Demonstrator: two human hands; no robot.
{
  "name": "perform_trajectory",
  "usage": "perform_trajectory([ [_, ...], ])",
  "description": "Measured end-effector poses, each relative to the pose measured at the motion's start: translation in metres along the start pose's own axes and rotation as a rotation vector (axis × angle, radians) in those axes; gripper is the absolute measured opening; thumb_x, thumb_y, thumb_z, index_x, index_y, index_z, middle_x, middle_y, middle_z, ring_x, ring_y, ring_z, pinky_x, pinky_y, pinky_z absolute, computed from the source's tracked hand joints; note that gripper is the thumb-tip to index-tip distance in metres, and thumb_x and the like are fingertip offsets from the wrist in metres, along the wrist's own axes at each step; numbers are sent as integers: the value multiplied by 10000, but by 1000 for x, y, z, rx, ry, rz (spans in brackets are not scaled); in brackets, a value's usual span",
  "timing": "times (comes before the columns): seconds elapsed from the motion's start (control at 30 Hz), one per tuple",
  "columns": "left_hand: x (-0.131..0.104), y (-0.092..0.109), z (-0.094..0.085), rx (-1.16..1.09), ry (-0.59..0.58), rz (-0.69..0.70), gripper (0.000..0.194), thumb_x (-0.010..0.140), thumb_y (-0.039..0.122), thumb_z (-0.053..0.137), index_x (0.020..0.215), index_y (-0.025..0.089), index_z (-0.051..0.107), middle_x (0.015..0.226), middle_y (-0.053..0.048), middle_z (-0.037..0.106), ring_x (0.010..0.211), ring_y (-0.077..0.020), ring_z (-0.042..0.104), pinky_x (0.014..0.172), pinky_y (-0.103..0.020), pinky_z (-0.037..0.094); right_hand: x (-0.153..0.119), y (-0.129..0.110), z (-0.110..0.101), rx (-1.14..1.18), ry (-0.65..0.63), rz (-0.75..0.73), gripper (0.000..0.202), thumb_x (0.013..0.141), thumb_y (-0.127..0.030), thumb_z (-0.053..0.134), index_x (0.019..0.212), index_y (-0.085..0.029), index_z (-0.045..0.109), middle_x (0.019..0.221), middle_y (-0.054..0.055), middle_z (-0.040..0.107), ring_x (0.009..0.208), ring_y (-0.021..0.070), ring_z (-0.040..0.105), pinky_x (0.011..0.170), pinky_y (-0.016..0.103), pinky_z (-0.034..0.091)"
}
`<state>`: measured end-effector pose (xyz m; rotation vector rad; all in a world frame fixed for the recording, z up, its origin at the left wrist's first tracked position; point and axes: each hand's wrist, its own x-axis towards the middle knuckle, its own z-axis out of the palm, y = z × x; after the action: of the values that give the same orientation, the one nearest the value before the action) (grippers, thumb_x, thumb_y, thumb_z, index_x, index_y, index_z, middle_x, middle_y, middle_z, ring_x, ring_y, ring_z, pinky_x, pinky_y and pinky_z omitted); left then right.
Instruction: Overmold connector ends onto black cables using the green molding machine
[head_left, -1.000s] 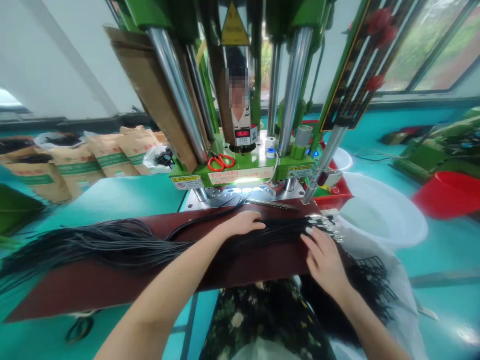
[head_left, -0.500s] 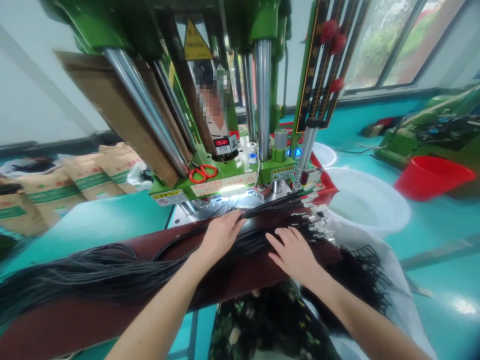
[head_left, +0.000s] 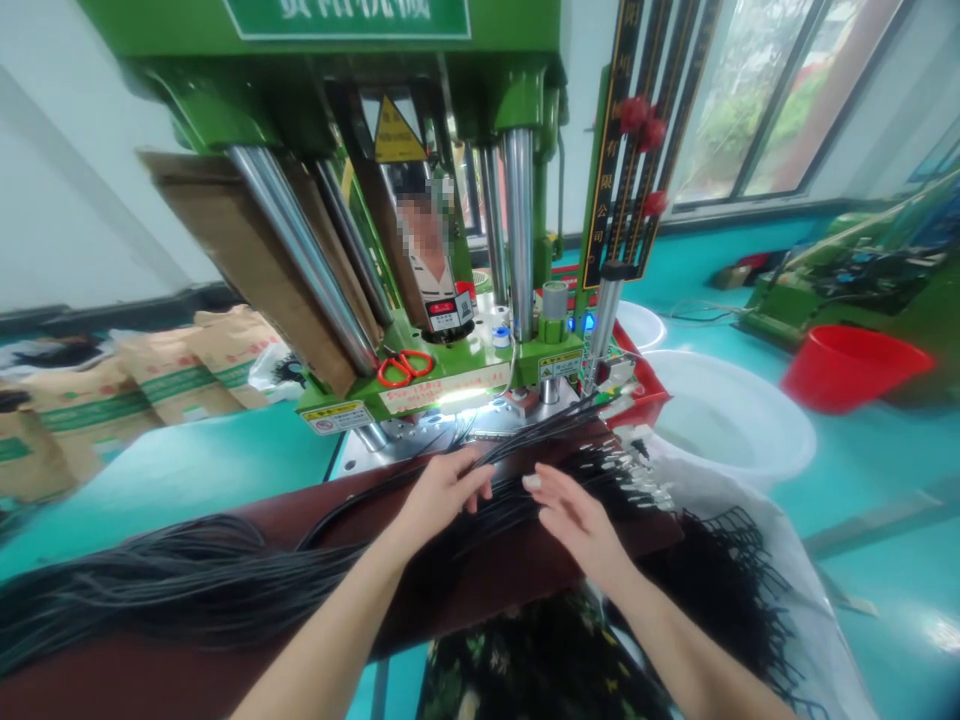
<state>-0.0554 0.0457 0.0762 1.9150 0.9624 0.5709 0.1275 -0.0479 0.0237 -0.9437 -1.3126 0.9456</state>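
I see my right hand [head_left: 576, 515], its fingers apart, near the black cables [head_left: 172, 575]; whether my left hand [head_left: 446, 497] grips them, I cannot tell. Cables spread toward nine o'clock; red-handled scissors [head_left: 406, 367] lie at eleven.

Black on the cables [head_left: 165, 580], silvery white at their tips [head_left: 637, 475], deep maroon across the board [head_left: 90, 685]! Green covers the press [head_left: 510, 90], yellow its warning triangle [head_left: 400, 142], orange-red the scissor handles [head_left: 406, 368], and green bands [head_left: 165, 383] stripe the tan sacks [head_left: 142, 355].
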Motion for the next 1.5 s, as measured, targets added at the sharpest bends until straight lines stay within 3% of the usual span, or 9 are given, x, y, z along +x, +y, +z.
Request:
perform_trajectory([
  [0.13, -9, 6, 6, -218, -72, -109, 282, 778, 415, 502, 898, 162, 480, 677, -19, 629, 444, -96, 539, 365, -171, 331, 30, -20, 8, 652, 115, 69, 221, 833, -301, 526, 1048, -293, 577, 1065, 25, 624, 1077, 211, 518, 949, 447, 376],
  [0.3, -19, 8, 13, -485, -223, -273, 302, 776, 452, 498, 786, 172, 384, 646, -54, 646, 472, -134, 590, 373, -168, 344, 43, -30, 4, 621, 268, 110, 167, 762, -249, 632, 924, -226, 664, 875, 33, 662, 868, 207, 586, 766, 396, 484],
  [0.5, -14, 5, 14, -455, -114, -192, 292, 747, 416, 551, 761, 138, 460, 790, -89, 649, 611, -125, 610, 462, -181, 410, 34, -23, -2, 586, 332, 112, 161, 746, -250, 647, 904, -218, 663, 798, 8, 626, 649, 141, 562, 562, 294, 463],
  [0.73, -16, 4, 19, -231, -98, -129, 261, 844, 435, 366, 774, 184, 386, 605, 3, 587, 408, -109, 523, 354, -189, 339, 39, -14, 11, 490, 181, 198, 92, 660, -191, 713, 733, -182, 657, 691, -4, 627, 699, 146, 564, 725, 314, 425],
  [0.9, -14, 5, 13, -95, 162, 77, 183, 799, 331, 496, 810, 159, 558, 806, -27, 606, 711, -126, 552, 630, -226, 424, 46, -13, 26, 548, 255, 224, 107, 669, -237, 704, 684, -153, 639, 641, -2, 595, 583, 126, 535, 599, 285, 422],
  [1.0, -9, 7, 6, -177, 278, 79, 140, 730, 294, 589, 762, 159, 587, 733, 6, 573, 626, -90, 485, 584, -198, 375, 43, -8, 26, 608, 345, 251, 184, 627, -202, 724, 791, -176, 645, 696, -13, 597, 594, 124, 553, 597, 283, 443],
  [1.27, -1, 5, -9, -495, 321, -24, 210, 701, 333, 631, 716, 153, 524, 533, 58, 433, 432, -32, 330, 428, -175, 244, 23, 6, 8, 565, 269, 444, 210, 723, -359, 637, 800, -164, 620, 654, 1, 599, 513, 153, 602, 503, 303, 504],
  [1.43, -4, 3, -9, -529, 265, -44, 219, 700, 331, 640, 725, 154, 515, 551, 53, 448, 439, -30, 351, 432, -170, 259, 19, -9, -5, 114, -294, 750, 639, 796, -618, 382, 513, -82, 583, 432, 80, 552, 302, 141, 520, 264, 188, 330],
  [1.5, -5, 4, -8, -519, 235, -61, 224, 706, 338, 635, 725, 152, 511, 560, 50, 456, 443, -30, 357, 436, -170, 265, 22, -16, -9, 127, -320, 669, 575, 795, -579, 436, 568, -80, 610, 447, 64, 560, 309, 132, 519, 275, 183, 328],
])
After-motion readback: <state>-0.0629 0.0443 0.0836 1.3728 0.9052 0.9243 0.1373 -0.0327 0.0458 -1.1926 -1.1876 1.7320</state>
